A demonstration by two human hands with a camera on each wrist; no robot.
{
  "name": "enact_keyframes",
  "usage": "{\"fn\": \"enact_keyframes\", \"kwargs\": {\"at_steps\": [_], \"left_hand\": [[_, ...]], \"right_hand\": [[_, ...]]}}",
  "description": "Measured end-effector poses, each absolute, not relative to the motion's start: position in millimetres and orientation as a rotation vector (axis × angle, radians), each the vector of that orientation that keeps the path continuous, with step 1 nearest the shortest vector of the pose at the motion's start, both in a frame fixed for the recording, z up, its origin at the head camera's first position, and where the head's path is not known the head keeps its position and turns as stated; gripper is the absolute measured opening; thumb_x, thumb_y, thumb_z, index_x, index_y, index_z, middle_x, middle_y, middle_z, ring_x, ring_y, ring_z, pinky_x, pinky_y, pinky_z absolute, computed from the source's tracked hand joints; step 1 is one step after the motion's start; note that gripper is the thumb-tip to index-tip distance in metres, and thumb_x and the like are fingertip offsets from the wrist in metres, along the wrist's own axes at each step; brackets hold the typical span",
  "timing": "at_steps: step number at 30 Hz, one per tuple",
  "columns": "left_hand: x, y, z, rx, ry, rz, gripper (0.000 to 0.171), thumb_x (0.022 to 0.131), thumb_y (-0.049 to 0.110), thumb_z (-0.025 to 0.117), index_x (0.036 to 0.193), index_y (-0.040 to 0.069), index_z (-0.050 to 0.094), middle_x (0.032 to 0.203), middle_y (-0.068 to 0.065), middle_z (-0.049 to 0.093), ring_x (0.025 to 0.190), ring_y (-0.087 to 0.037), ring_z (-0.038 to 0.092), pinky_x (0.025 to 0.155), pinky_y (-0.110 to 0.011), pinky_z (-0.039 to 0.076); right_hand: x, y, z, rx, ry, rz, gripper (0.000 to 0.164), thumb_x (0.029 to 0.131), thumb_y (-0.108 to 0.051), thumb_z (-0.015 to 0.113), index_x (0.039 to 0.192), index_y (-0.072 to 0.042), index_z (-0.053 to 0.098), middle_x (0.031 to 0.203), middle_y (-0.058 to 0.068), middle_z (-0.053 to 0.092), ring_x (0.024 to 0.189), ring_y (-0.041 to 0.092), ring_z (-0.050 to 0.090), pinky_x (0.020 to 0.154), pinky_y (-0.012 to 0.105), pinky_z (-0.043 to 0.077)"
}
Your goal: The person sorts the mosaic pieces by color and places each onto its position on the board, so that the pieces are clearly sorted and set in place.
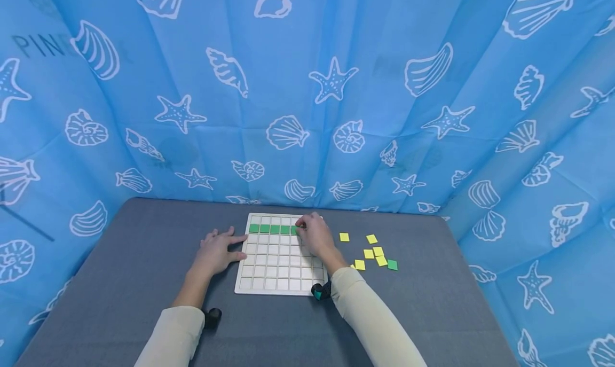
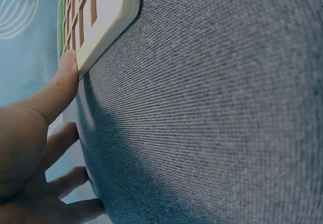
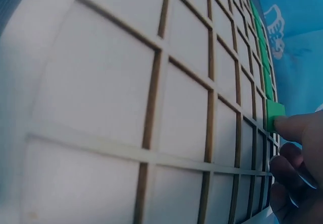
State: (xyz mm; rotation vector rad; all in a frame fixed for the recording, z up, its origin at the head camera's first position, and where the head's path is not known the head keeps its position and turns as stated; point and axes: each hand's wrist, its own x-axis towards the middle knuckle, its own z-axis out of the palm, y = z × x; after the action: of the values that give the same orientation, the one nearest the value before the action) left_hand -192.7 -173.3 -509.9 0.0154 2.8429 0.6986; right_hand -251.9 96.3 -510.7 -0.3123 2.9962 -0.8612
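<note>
A white grid board [image 1: 271,284] with square recesses lies on the table. Green square tiles [image 1: 265,228] fill part of its second row from the far edge, running from the left. My right hand [image 1: 317,236] reaches over the board's far right part, and in the right wrist view its thumb and fingers hold a green tile [image 3: 274,114] at that row, slightly raised at an edge. At the board's left side my left hand [image 1: 215,252] spreads its fingers. Its thumb [image 2: 65,70] presses the board's edge in the left wrist view, the other fingers resting on the cloth.
Several yellow square tiles [image 1: 368,254] lie scattered on the grey table [image 1: 432,303] to the right of the board. One loose green tile [image 1: 392,264] sits at their right end. A blue curtain [image 1: 288,78] with white shells hangs behind the table.
</note>
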Motion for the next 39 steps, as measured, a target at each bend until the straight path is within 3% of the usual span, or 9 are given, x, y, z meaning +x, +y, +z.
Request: {"fn": "enact_keyframes", "kwargs": {"at_steps": [6,19,23,27,32,39], "left_hand": [[-192,-175,-508,0.033,2.849,0.695,0.059,0.091,0.036,0.076,0.147,0.028,0.057,0.165,-0.017,0.033,0.153,-0.057,0.015,0.118,-0.078,0.016],[-191,-173,-506,0.028,2.828,0.711,0.059,0.092,0.036,0.074,0.148,0.028,0.056,0.166,-0.017,0.031,0.153,-0.056,0.013,0.117,-0.078,0.016],[-192,-173,-507,0.03,2.83,0.709,0.059,0.092,0.036,0.075,0.148,0.028,0.056,0.166,-0.017,0.032,0.153,-0.056,0.014,0.118,-0.078,0.015],[-192,-174,-508,0.022,2.835,0.705,0.06,0.092,0.035,0.075,0.148,0.027,0.056,0.166,-0.017,0.031,0.153,-0.056,0.014,0.118,-0.077,0.015],[-192,-173,-509,0.02,2.843,0.702,0.06,0.092,0.036,0.075,0.148,0.027,0.056,0.166,-0.017,0.032,0.153,-0.056,0.015,0.118,-0.078,0.017],[-192,-174,-508,0.023,2.85,0.701,0.06,0.091,0.035,0.076,0.147,0.026,0.057,0.165,-0.018,0.032,0.153,-0.057,0.015,0.118,-0.077,0.015]], "right_hand": [[-251,94,-512,-0.361,3.053,-0.724,0.018,0.099,-0.025,0.07,0.111,-0.016,0.078,0.106,0.001,0.061,0.096,0.017,0.059,0.081,0.033,0.054],[-245,97,-506,-0.614,3.141,-0.488,0.025,0.098,-0.031,0.067,0.114,-0.016,0.079,0.108,0.006,0.065,0.098,0.025,0.06,0.087,0.043,0.052],[-240,98,-505,-0.625,3.148,-0.432,0.035,0.1,-0.038,0.064,0.126,-0.016,0.072,0.118,0.009,0.063,0.108,0.027,0.059,0.091,0.044,0.052],[-237,101,-503,-0.592,3.12,-0.386,0.05,0.102,-0.048,0.058,0.141,-0.018,0.06,0.138,0.012,0.057,0.126,0.03,0.055,0.104,0.046,0.049],[-232,105,-501,-0.572,3.093,-0.37,0.063,0.103,-0.055,0.051,0.151,-0.015,0.048,0.156,0.016,0.044,0.145,0.035,0.043,0.121,0.053,0.036],[-225,114,-503,-0.583,3.1,-0.419,0.068,0.101,-0.059,0.05,0.156,-0.017,0.043,0.165,0.02,0.032,0.155,0.045,0.026,0.125,0.067,0.02]]}}
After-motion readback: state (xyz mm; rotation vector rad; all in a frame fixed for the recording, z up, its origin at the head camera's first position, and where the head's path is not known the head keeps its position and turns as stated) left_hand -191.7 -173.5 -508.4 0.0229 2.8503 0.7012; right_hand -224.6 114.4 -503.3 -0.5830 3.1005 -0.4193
